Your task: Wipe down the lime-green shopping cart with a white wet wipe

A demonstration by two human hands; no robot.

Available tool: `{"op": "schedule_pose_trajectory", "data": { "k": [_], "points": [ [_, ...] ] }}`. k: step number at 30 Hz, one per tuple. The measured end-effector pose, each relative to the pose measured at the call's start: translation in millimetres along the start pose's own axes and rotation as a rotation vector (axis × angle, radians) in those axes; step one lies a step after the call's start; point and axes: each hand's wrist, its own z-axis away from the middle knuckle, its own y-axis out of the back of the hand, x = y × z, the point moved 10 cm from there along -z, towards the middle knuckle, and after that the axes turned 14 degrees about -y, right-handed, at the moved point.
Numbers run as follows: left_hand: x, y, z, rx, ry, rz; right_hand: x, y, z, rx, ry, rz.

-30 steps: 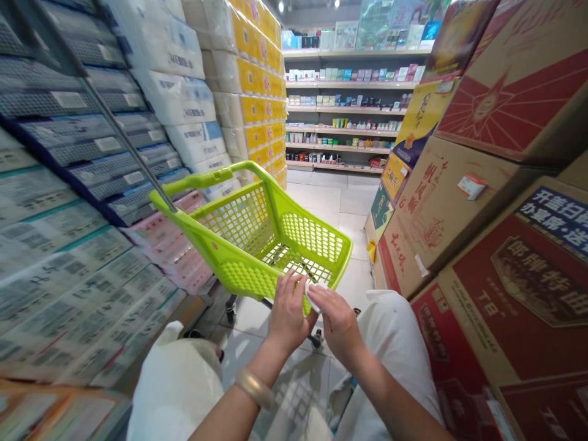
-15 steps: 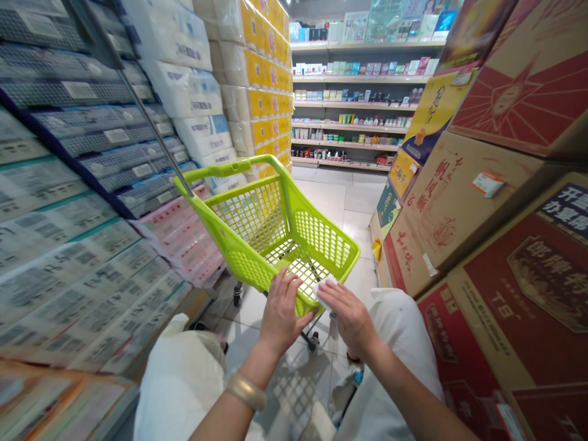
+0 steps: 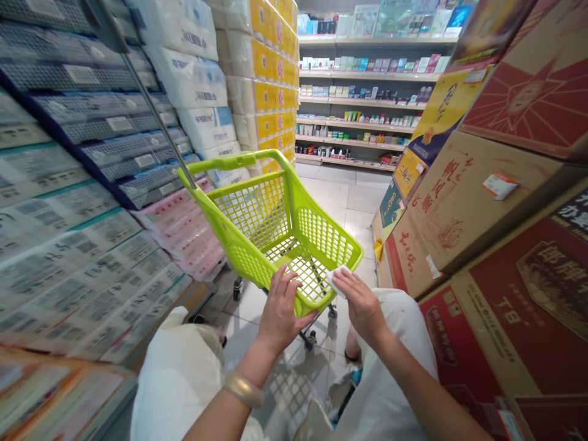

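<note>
The left hand [image 3: 280,309] is closed over the near rim of the green cart [image 3: 257,208], fingers hooked over the edge into the basket and the thumb outside it. The right hand [image 3: 362,303] sits just beside it at the cart's near right corner, fingers laid flat on a white cloth [image 3: 339,275] and pressing it against the rim. It grasps the cloth, though how the thumb lies under it cannot be told. The cloth is a small folded piece, touching the top edge of the cart and half covered by the fingertips.

The cart is a small plastic basket with mesh walls on castors. It stands tilted on the tiled floor [image 3: 340,196], with its handle bar [image 3: 229,163] at the side far from the person. A gold bangle [image 3: 243,389] circles the left wrist, near the cart's closer end, and the person's knees in white trousers [image 3: 184,373] flank the arms below the cart.

Left of the cart rise stacked tissue packs [image 3: 92,153], blue, grey and pink, and beyond them white and yellow bales [image 3: 261,61]. Right of the cart stand stacked red and brown cardboard boxes [image 3: 505,257]. Well beyond the cart, across the aisle's end, run shelves [image 3: 362,92] of small goods.
</note>
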Motion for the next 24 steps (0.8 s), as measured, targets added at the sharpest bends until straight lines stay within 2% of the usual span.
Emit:
{"op": "schedule_pose_trajectory", "data": {
  "k": [2,3,6,8,10,12,14,16,18,20,22,24],
  "points": [
    [1,0.3,0,0.011,0.001,0.004,6,3,-1,0.050,-0.046,0.021],
    [0,0.4,0,0.018,0.005,0.005,1,0,1,0.033,-0.039,0.019],
    [-1,-0.1,1,0.024,0.014,0.012,-27,-17,12,-0.127,0.081,-0.022],
    [-1,0.0,3,0.016,0.008,0.015,-33,-20,15,-0.193,0.140,-0.034],
    [-1,1.4,3,0.014,-0.003,0.014,-18,-13,7,-0.155,0.115,-0.014],
    [0,3.5,3,0.024,-0.007,0.010,7,0,-3,-0.043,0.012,0.024],
    [0,4.7,3,0.036,-0.007,0.005,19,7,-6,0.025,-0.065,0.034],
    [1,5.5,2,0.049,-0.011,-0.003,7,2,-1,-0.022,-0.030,0.001],
    [2,6.5,2,0.059,-0.024,-0.012,-18,-10,10,-0.144,0.086,-0.051],
    [3,7.5,3,0.061,-0.037,-0.020,-31,-15,17,-0.243,0.175,-0.083],
    [3,8.3,3,0.056,-0.046,-0.019,-22,-11,13,-0.230,0.170,-0.069],
    [3,8.9,2,0.055,-0.049,-0.018,1,1,1,-0.116,0.082,-0.020]
  ]
}}
